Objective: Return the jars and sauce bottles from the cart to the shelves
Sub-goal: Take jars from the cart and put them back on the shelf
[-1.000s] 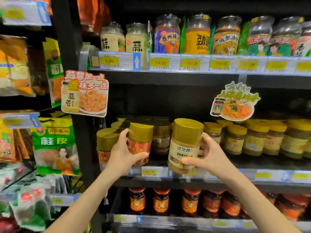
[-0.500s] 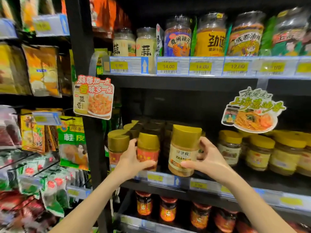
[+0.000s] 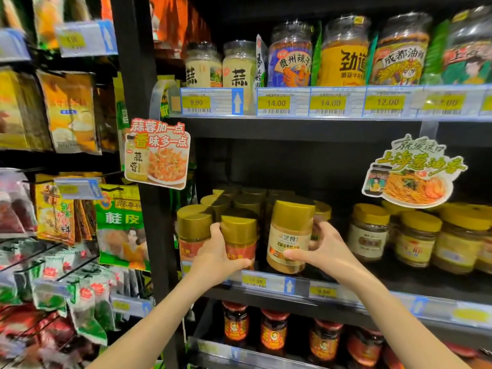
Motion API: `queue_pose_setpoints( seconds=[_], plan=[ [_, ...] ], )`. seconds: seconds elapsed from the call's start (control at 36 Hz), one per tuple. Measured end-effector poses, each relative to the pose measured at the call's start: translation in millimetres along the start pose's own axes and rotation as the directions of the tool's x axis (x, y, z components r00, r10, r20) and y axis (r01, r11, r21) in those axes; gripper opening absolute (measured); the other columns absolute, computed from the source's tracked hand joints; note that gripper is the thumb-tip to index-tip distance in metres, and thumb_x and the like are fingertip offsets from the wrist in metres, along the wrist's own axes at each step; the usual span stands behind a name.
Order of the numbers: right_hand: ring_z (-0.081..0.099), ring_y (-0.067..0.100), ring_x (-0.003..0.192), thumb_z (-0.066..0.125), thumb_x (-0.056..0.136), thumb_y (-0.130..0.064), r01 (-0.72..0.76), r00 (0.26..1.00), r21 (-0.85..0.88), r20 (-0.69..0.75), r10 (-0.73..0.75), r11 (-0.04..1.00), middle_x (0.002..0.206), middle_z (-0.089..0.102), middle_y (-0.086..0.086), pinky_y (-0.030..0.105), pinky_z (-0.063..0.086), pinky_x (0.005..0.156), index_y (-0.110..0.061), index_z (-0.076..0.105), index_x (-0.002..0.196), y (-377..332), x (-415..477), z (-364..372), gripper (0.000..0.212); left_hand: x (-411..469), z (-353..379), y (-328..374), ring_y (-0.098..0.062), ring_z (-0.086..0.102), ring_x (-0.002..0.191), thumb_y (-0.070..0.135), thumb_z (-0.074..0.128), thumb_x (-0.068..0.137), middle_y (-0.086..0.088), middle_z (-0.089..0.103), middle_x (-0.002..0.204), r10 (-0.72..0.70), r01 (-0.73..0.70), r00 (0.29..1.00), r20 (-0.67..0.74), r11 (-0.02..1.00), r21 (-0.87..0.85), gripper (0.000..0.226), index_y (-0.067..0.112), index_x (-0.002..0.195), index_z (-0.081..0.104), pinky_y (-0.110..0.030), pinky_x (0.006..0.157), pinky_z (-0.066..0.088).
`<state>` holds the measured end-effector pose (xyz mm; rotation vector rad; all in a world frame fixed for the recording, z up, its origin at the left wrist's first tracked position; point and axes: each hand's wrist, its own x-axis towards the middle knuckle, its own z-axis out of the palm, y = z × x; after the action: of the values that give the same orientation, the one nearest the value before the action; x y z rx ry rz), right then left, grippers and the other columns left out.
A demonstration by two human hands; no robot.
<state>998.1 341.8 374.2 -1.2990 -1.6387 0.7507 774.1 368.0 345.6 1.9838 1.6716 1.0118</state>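
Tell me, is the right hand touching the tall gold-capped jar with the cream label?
Touching. The head view shows the right hand with its thumb across the cream label of the tall gold-capped jar and fingers curled round its side.

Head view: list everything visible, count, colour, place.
red-labelled gold-lidded jar: 1, gold and red, middle shelf front
cream-labelled gold-lidded jar: 1, gold and tan, middle shelf front
other gold-lidded jars: several, gold, middle shelf, beside and behind those
squat yellow-lidded jars: several, yellow, middle shelf right
pale garlic-paste jars: 2, cream, top shelf left
bright-labelled clear-lidded jars: at least 4, mixed, top shelf right
red-lidded dark sauce jars: at least 4, red and dark, bottom shelf
yellow price tags: many, yellow, shelf edges
hanging promo cards: 2, red-white and green-yellow, under top shelf
hanging food packets: many, mixed, far left
left grip: 1, bare hand, round the red-labelled jar
right grip: 1, bare hand, round the cream-labelled jar
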Motion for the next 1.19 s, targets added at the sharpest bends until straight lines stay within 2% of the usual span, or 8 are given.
queue_pose_setpoints(
  seconds=[0.14, 0.25, 0.36, 0.67, 0.83, 0.94, 1.06, 1.19],
  plan=[
    [0.06, 0.01, 0.106, 0.085, 0.056, -0.033, -0.008, 1.0, -0.014, 0.016, 0.008, 1.0, 0.141, 0.045, 0.001, 0.033, 0.054, 0.09, -0.023, 0.03, 0.138, 4, 3, 6, 0.099, 1, -1, -2, -0.024, 0.053, 0.113, 0.046, 0.079, 0.062, -0.003, 0.048, 0.128, -0.033, 0.033, 0.999, 0.011, 0.998, 0.05, 0.099, 0.021, 0.135, 0.016, -0.043, 0.093, 0.049],
    [0.057, 0.011, 0.106, 0.085, 0.061, -0.023, -0.008, 1.0, -0.011, 0.007, 0.008, 1.0, 0.142, 0.043, 0.002, 0.027, 0.053, 0.084, -0.021, 0.029, 0.139, 4, 6, 10, 0.096, 1, -1, -3, -0.025, 0.054, 0.113, 0.048, 0.078, 0.064, -0.003, 0.049, 0.129, -0.034, 0.033, 0.999, 0.019, 0.998, 0.057, 0.099, 0.021, 0.136, 0.016, -0.043, 0.094, 0.049],
    [0.052, 0.02, 0.12, 0.085, 0.06, -0.024, -0.017, 1.0, -0.034, 0.013, 0.018, 0.999, 0.145, 0.04, 0.004, 0.036, 0.051, 0.094, -0.022, 0.027, 0.14, 3, 6, 13, 0.098, -4, -2, -4, -0.024, 0.05, 0.119, 0.049, 0.074, 0.068, -0.003, 0.045, 0.135, 0.019, -0.02, 0.999, 0.028, 0.999, 0.036, 0.101, 0.019, 0.142, 0.012, -0.042, 0.098, 0.046],
    [0.056, 0.015, 0.114, 0.086, 0.059, -0.022, -0.001, 0.998, -0.058, 0.064, 0.005, 0.998, 0.131, 0.051, -0.002, 0.032, 0.052, 0.091, -0.024, 0.032, 0.132, 8, 11, 25, 0.091, -39, -22, -2, 0.005, 0.026, 0.126, 0.034, 0.067, 0.082, 0.005, 0.027, 0.151, 0.106, -0.107, 0.986, 0.131, 0.994, 0.001, 0.106, 0.013, 0.146, -0.015, -0.01, 0.094, 0.022],
    [0.059, 0.014, 0.111, 0.087, 0.057, -0.028, -0.028, 0.996, -0.076, 0.088, 0.035, 0.997, 0.127, 0.053, -0.002, 0.037, 0.053, 0.092, -0.028, 0.033, 0.128, 14, 14, 26, 0.09, -57, -35, -13, -0.001, 0.033, 0.131, 0.039, 0.063, 0.083, 0.027, 0.013, 0.134, 0.143, -0.165, 0.964, 0.226, 0.983, 0.083, 0.109, 0.021, 0.141, -0.028, -0.021, 0.105, 0.033],
    [0.059, 0.017, 0.112, 0.087, 0.056, -0.03, -0.044, 0.992, -0.095, 0.11, 0.055, 0.994, 0.13, 0.053, 0.001, 0.042, 0.052, 0.094, -0.026, 0.031, 0.132, 16, 15, 27, 0.094, -62, -39, -19, 0.007, 0.04, 0.109, 0.039, 0.062, 0.084, 0.014, 0.031, 0.146, 0.132, -0.161, 0.956, 0.262, 0.982, 0.094, 0.109, 0.022, 0.141, -0.029, -0.015, 0.093, 0.04],
    [0.056, 0.013, 0.113, 0.086, 0.06, -0.028, -0.027, 0.993, -0.162, 0.106, 0.044, 0.986, 0.127, 0.054, -0.003, 0.037, 0.051, 0.096, -0.026, 0.037, 0.124, 15, 14, 30, 0.08, -61, -41, -23, -0.005, 0.039, 0.129, 0.041, 0.062, 0.084, 0.011, 0.028, 0.151, 0.137, -0.184, 0.947, 0.29, 0.973, 0.141, 0.108, 0.022, 0.14, -0.029, -0.019, 0.101, 0.035],
    [0.056, 0.01, 0.113, 0.086, 0.058, -0.036, -0.06, 0.988, -0.234, 0.124, 0.091, 0.97, 0.125, 0.057, -0.005, 0.038, 0.051, 0.096, -0.023, 0.044, 0.126, 17, 17, 29, 0.082, -59, -41, -29, -0.004, 0.048, 0.118, 0.043, 0.059, 0.085, 0.011, 0.028, 0.15, 0.176, -0.24, 0.932, 0.316, 0.955, 0.177, 0.105, 0.024, 0.14, -0.028, -0.02, 0.097, 0.04]
  ],
)
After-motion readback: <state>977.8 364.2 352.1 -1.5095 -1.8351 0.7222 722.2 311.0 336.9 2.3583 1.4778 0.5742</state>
